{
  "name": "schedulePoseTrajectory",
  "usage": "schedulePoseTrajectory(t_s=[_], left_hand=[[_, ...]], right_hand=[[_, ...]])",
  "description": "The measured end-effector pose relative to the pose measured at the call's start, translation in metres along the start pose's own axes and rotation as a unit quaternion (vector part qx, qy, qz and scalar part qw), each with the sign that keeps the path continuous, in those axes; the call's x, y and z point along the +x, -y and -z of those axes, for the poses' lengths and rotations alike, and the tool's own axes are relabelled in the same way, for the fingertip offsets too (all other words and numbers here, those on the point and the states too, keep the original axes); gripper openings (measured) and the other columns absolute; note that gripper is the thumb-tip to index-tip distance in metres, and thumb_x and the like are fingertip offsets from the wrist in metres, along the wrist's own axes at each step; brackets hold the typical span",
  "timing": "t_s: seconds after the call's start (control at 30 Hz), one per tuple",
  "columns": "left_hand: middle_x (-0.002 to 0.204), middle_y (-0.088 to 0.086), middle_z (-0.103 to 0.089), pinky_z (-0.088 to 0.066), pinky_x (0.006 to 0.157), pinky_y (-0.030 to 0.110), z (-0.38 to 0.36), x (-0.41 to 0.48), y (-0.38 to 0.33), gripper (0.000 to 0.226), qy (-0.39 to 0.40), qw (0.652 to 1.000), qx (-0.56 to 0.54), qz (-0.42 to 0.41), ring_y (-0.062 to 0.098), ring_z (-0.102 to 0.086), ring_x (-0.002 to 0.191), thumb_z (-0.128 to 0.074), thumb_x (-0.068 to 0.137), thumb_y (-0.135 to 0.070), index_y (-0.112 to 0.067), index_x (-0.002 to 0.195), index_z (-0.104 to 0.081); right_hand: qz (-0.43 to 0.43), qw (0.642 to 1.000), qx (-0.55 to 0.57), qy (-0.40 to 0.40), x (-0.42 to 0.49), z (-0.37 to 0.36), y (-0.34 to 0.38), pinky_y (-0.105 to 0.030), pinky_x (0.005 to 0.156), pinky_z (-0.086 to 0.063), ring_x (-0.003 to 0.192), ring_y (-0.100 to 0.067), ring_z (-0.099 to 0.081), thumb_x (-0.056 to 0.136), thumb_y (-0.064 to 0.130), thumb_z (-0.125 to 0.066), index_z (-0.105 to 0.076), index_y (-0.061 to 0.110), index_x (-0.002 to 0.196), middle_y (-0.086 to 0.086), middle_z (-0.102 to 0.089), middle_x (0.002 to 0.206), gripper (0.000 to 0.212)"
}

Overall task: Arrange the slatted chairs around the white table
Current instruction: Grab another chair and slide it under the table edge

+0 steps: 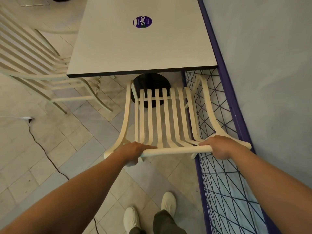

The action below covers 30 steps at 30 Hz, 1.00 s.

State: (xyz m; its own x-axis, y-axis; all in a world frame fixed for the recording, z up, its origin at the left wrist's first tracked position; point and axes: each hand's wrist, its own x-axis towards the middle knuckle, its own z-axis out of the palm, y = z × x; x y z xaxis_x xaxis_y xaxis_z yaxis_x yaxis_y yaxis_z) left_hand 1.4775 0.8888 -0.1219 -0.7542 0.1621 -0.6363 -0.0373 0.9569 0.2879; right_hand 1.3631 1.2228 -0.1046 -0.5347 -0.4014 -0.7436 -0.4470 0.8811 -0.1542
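Observation:
A cream slatted chair (166, 115) stands in front of me, its seat partly tucked under the near edge of the white table (143, 53). My left hand (135, 150) grips the left end of the chair's top rail. My right hand (217, 146) grips the right end of the same rail. A second slatted chair (33, 65) stands at the table's left side, its seat partly under the tabletop. The table's black round base (152, 81) shows under the near edge.
A purple-framed wire mesh fence (224, 174) runs along the wall close on the right of the chair. A black cable (43, 149) trails across the tiled floor from a white plug strip (27, 118) at the left. My shoes (148, 215) are just behind the chair.

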Motion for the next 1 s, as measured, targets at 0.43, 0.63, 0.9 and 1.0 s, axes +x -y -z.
schedulePoseTrajectory(t_s=[0.43, 0.63, 0.9, 1.0], left_hand=[[0.129, -0.003, -0.063, -0.052, 0.099, 0.041, 0.006, 0.005, 0.001, 0.081, -0.020, 1.000, -0.001, 0.009, 0.023, -0.062, 0.110, -0.068, 0.090, -0.001, -0.050, 0.148, -0.039], [0.131, -0.003, -0.063, -0.052, 0.100, 0.041, 0.014, 0.013, 0.003, 0.082, -0.016, 1.000, 0.006, 0.014, 0.023, -0.062, 0.111, -0.070, 0.088, -0.001, -0.049, 0.147, -0.039], [0.129, -0.004, -0.063, -0.053, 0.097, 0.040, 0.009, 0.013, 0.000, 0.080, -0.021, 1.000, -0.005, 0.014, 0.022, -0.062, 0.107, -0.070, 0.089, -0.004, -0.051, 0.147, -0.039], [0.131, -0.003, -0.062, -0.049, 0.101, 0.040, 0.012, 0.012, 0.004, 0.078, -0.020, 1.000, -0.001, 0.006, 0.022, -0.060, 0.112, -0.069, 0.090, -0.003, -0.047, 0.148, -0.039]], right_hand=[[-0.014, 1.000, -0.002, -0.025, 0.007, 0.003, 0.000, -0.031, 0.077, -0.048, 0.090, -0.016, -0.056, 0.082, 0.003, -0.061, -0.046, 0.048, 0.140, 0.006, -0.055, 0.105, 0.074], [-0.014, 0.999, -0.004, -0.030, 0.011, 0.013, -0.001, -0.031, 0.074, -0.045, 0.087, -0.015, -0.055, 0.082, 0.000, -0.059, -0.047, 0.046, 0.140, 0.007, -0.054, 0.099, 0.075], [-0.017, 0.999, 0.008, -0.028, 0.010, 0.010, -0.002, -0.032, 0.076, -0.049, 0.088, -0.014, -0.055, 0.082, 0.004, -0.060, -0.050, 0.048, 0.135, 0.009, -0.055, 0.101, 0.070], [-0.019, 0.999, 0.003, -0.026, 0.012, 0.011, 0.000, -0.031, 0.074, -0.047, 0.088, -0.015, -0.055, 0.082, 0.002, -0.059, -0.046, 0.048, 0.139, 0.008, -0.054, 0.101, 0.075]])
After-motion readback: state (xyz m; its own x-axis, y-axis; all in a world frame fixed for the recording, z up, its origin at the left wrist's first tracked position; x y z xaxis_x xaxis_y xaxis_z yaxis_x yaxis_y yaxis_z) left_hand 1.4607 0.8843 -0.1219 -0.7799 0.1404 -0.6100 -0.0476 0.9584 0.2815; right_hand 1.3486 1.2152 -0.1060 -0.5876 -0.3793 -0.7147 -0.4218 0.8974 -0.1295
